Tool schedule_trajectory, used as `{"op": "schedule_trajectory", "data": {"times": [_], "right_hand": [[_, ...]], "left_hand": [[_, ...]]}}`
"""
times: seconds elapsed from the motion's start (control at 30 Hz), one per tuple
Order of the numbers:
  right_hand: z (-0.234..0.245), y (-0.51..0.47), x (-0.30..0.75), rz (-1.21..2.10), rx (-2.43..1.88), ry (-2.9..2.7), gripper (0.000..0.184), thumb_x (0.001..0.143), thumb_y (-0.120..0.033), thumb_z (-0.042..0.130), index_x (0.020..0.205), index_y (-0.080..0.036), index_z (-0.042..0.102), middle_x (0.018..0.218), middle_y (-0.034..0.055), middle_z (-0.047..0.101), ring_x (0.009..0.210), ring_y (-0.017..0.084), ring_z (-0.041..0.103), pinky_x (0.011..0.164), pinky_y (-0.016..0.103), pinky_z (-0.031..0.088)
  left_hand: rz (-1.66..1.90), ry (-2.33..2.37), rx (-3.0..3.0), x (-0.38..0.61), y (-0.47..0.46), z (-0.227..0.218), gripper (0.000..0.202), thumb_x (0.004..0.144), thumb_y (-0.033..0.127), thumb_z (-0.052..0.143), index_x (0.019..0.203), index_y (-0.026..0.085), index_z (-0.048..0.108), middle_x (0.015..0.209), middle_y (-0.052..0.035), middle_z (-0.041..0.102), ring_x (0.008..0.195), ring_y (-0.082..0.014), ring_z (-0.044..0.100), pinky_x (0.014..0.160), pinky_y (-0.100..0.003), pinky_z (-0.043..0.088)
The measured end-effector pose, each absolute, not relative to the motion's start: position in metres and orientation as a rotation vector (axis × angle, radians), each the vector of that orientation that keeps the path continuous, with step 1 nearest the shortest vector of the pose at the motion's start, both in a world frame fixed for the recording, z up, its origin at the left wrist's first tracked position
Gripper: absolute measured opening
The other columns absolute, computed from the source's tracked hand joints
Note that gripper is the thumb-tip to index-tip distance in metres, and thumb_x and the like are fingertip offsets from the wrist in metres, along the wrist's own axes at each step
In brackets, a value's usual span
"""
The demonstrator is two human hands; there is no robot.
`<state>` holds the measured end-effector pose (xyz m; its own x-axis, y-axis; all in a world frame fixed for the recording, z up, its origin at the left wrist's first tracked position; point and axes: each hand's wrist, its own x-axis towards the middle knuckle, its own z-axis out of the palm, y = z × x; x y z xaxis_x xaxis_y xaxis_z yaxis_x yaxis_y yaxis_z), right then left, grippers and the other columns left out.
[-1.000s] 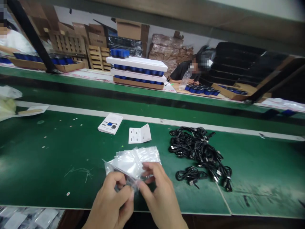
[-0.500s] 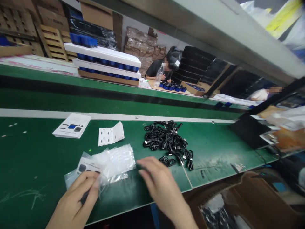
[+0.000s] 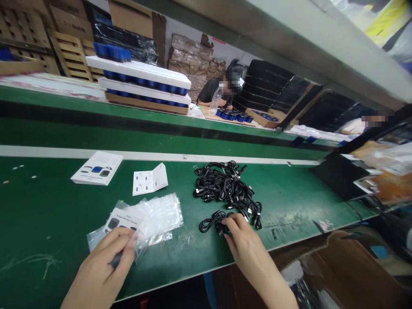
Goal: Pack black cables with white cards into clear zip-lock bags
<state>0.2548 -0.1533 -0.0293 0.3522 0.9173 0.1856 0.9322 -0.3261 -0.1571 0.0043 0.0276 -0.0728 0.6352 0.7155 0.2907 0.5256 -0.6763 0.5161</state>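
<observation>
Nearest us, our left hand (image 3: 99, 262) is closed in a pinch on the near edge of a clear plastic bag (image 3: 96, 238), with a printed speaker leaflet (image 3: 120, 219) showing through it. Something small and dark sits between those fingers; we cannot tell what it is. To the right, our right hand (image 3: 246, 242) has its thumb and fingertips clamped on the right end of 1 coiled black cable (image 3: 208, 222), which lies on the green surface (image 3: 64, 223) at the near edge of the cable pile (image 3: 222, 189).

For this grip, we judge it best to pinch the coil across its gathered middle, so the loops stay bundled and no neighbouring cable snags. The left pinch should be light but steady, since thin film creases and slides easily.

Just right of the held bag, more clear bags (image 3: 165, 212) lie fanned and overlapping. Beyond them stand 1 unfolded instruction sheet (image 3: 149, 180) and, farther left, a stack of printed leaflets (image 3: 96, 168).

At the far side, 2 white-topped layers of blue cylinders (image 3: 144, 88) are stacked on the left, and a co-worker in a dark top (image 3: 207, 91) bends behind a clear plastic bottle (image 3: 215, 102).
</observation>
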Motion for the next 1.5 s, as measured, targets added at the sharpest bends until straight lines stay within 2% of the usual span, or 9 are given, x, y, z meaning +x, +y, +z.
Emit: {"op": "schedule_trajectory", "data": {"times": [0.23, 0.5, 0.67, 0.8, 0.9, 1.07, 1.3, 1.4, 1.5], "right_hand": [[-0.038, -0.164, 0.246, -0.124, -2.358, -1.404, 0.026, 0.079, -0.031, 0.068, 0.092, -0.018, 0.049, 0.119, 0.0175, 0.051, 0.106, 0.032, 0.06, 0.076, 0.042, 0.055], [-0.059, -0.174, 0.253, -0.417, -2.494, -1.186, 0.027, 0.093, -0.032, 0.037, 0.091, -0.016, 0.058, 0.079, 0.0097, 0.064, 0.058, 0.022, 0.065, 0.05, 0.033, 0.051], [-0.028, -0.174, 0.236, -0.521, -2.457, -0.957, 0.031, 0.088, -0.041, 0.047, 0.103, -0.019, 0.062, 0.092, 0.011, 0.067, 0.06, 0.021, 0.066, 0.047, 0.029, 0.05], [-0.019, -0.145, 0.191, -0.04, -1.968, -1.209, 0.019, 0.086, -0.029, 0.054, 0.099, -0.022, 0.066, 0.088, 0.0066, 0.069, 0.07, 0.018, 0.067, 0.06, 0.023, 0.054], [-0.029, -0.118, 0.16, 0.462, -1.712, -1.267, 0.021, 0.084, -0.025, 0.052, 0.095, -0.02, 0.069, 0.072, 0.0021, 0.062, 0.054, 0.013, 0.061, 0.049, 0.019, 0.05], [-0.042, -0.101, 0.146, 0.581, -1.809, -1.261, 0.024, 0.082, -0.023, 0.052, 0.095, -0.017, 0.071, 0.068, 0.0017, 0.059, 0.052, 0.013, 0.057, 0.05, 0.023, 0.047], [-0.04, -0.087, 0.15, 1.339, -1.394, -0.658, 0.044, 0.071, -0.052, 0.068, 0.089, -0.012, 0.065, 0.056, -0.0032, 0.056, 0.046, 0.009, 0.054, 0.05, 0.022, 0.049], [-0.041, -0.078, 0.147, 1.335, -1.284, -0.426, 0.05, 0.056, -0.053, 0.08, 0.08, -0.015, 0.057, 0.051, -0.0055, 0.057, 0.039, 0.007, 0.052, 0.042, 0.019, 0.045], [-0.04, -0.078, 0.143, 1.26, -1.271, -0.403, 0.045, 0.059, -0.049, 0.08, 0.071, -0.017, 0.051, 0.05, -0.0052, 0.059, 0.042, 0.009, 0.056, 0.046, 0.02, 0.048]], "left_hand": [[0.699, 0.987, 2.457, 0.003, 0.027, -0.072, 0.023, 0.085, 0.039, 0.046, 0.081, 0.025, 0.065, 0.094, -0.0009, 0.07, 0.079, -0.016, 0.071, 0.056, -0.014, 0.053], [0.701, 1.014, 2.366, 0.008, 0.021, -0.06, 0.024, 0.085, 0.036, 0.046, 0.069, 0.024, 0.059, 0.085, 0.0007, 0.065, 0.076, -0.0139, 0.068, 0.06, -0.015, 0.051], [0.654, 1.027, 2.302, 0.014, 0.012, -0.052, 0.027, 0.089, 0.03, 0.042, 0.065, 0.022, 0.052, 0.083, 0.0001, 0.06, 0.078, -0.013, 0.063, 0.067, -0.018, 0.048], [0.666, 1.023, 2.315, 0.018, 0.01, -0.047, 0.028, 0.09, 0.026, 0.038, 0.067, 0.021, 0.053, 0.081, -0.0007, 0.06, 0.075, -0.0142, 0.06, 0.068, -0.023, 0.047], [0.653, 0.984, 2.319, 0.018, 0.01, -0.046, 0.027, 0.091, 0.025, 0.037, 0.07, 0.021, 0.054, 0.079, -0.0013, 0.059, 0.073, -0.0145, 0.06, 0.067, -0.024, 0.048], [0.75, 0.968, 2.366, 0.012, 0.008, -0.051, 0.026, 0.09, 0.02, 0.039, 0.07, 0.02, 0.056, 0.099, -0.0065, 0.06, 0.09, -0.0169, 0.061, 0.078, -0.027, 0.049], [0.839, 0.888, 2.468, 0.013, -0.009, -0.051, 0.017, 0.086, 0.011, 0.041, 0.073, 0.02, 0.047, 0.131, -0.0105, 0.048, 0.112, -0.0245, 0.048, 0.088, -0.038, 0.044], [0.87, 0.833, 2.494, 0.014, -0.019, -0.05, 0.018, 0.085, 0.007, 0.041, 0.072, 0.02, 0.045, 0.137, -0.0104, 0.042, 0.117, -0.0267, 0.043, 0.089, -0.041, 0.042], [0.883, 0.776, 2.548, 0.013, -0.022, -0.048, 0.017, 0.082, 0.006, 0.043, 0.075, 0.02, 0.046, 0.138, -0.0105, 0.041, 0.119, -0.0276, 0.04, 0.09, -0.043, 0.042]]}}
